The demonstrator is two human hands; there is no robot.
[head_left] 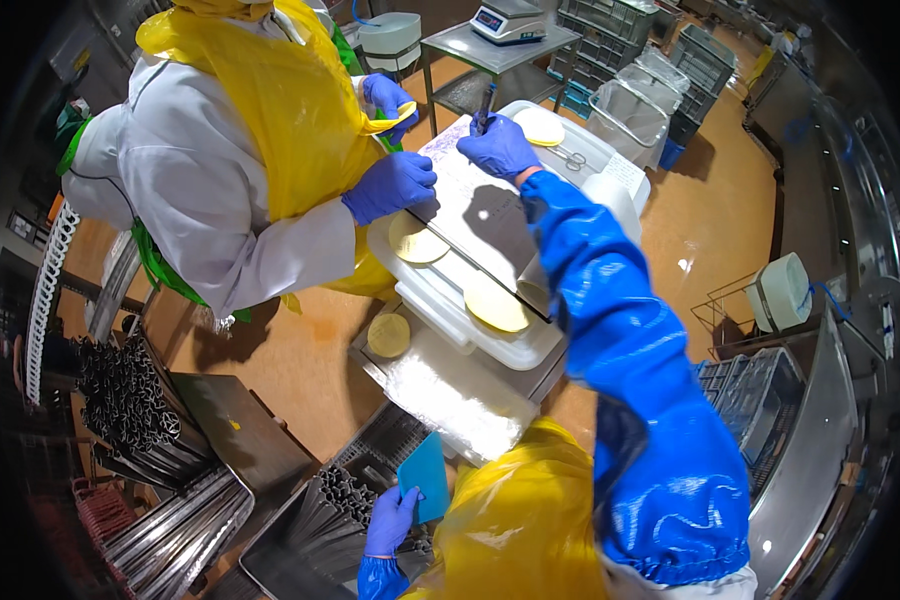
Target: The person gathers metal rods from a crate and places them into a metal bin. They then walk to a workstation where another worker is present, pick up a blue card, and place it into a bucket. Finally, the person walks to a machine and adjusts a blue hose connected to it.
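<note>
My right hand [500,148], in a purple glove, is closed around a dark marker pen [486,104] held upright over the far part of a large white sheet of paper [475,200]. Writing shows near the sheet's far left edge. Low in the view, my left hand [392,520] grips a flat blue plastic card [426,478] beside my yellow apron [520,510]. The paper lies over a white plastic tub [530,345]. Pale yellow discs rest around it, one at the near edge [495,305] and one at the left [416,238]. Scissors [572,158] lie beyond my right wrist.
A co-worker in a yellow apron [320,130] stands at the left, a gloved hand [395,187] by the paper. Metal moulds [130,395] fill bins at lower left. A scale [508,22] stands on a steel trolley behind, near stacked crates [605,35].
</note>
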